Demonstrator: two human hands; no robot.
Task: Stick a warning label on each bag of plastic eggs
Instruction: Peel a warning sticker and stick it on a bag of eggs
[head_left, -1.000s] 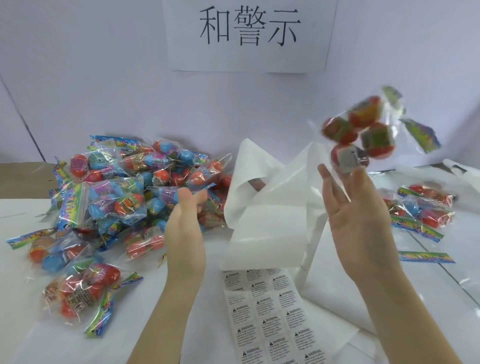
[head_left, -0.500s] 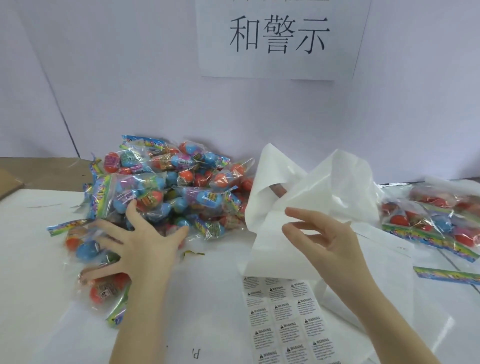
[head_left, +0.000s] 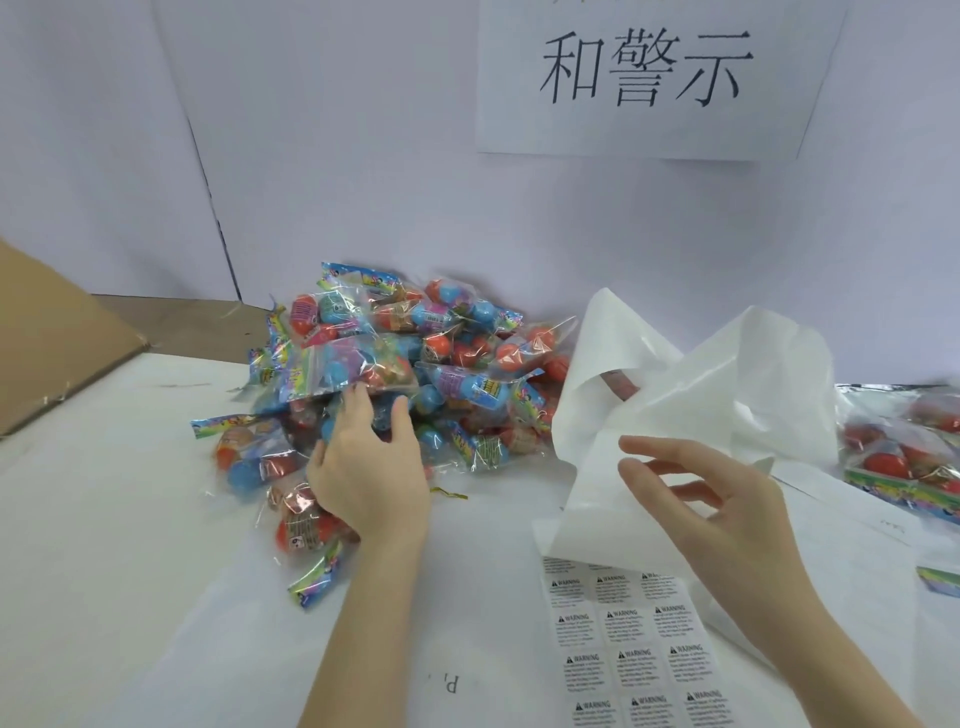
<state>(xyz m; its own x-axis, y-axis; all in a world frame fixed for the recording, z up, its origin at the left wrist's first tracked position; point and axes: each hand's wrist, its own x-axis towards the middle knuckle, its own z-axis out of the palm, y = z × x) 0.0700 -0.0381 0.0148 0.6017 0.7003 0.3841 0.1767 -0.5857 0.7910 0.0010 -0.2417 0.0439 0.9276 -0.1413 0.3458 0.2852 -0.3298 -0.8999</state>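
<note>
A: We see the left hand (head_left: 366, 467) palm-down at the near edge of the pile of egg bags (head_left: 415, 364), fingers spread wide and laid over the bags; the fingertips are among the bags, and we cannot tell whether any of them curls round one.

B: Just left of that hand lies a bag with orange and blue eggs (head_left: 249, 457). Touching the hand's near left side lies a bag with an orange egg (head_left: 304, 530), its printed header pointing toward us.

A: We see the right hand (head_left: 727, 509) raised above the table (head_left: 130, 571), fingers loosely parted and gently bent, holding nothing. Its fingertips lie in front of the crumpled white backing paper (head_left: 675, 405); whether they touch it we cannot tell.

B: Near the right wrist, on its left side, lies the sheet of warning labels (head_left: 634, 649), flat on the table, its far edge tucked beneath the white paper. The labels stand in rows, each headed WARNING.

A: Well to the right of the right hand we find more egg bags (head_left: 904, 457), apart from the main pile, at the frame's edge.

B: Beyond both hands, on the wall, hangs a paper sign (head_left: 644, 78) with three printed characters. Far to the left of the left hand we see a brown cardboard flap (head_left: 57, 332).
</note>
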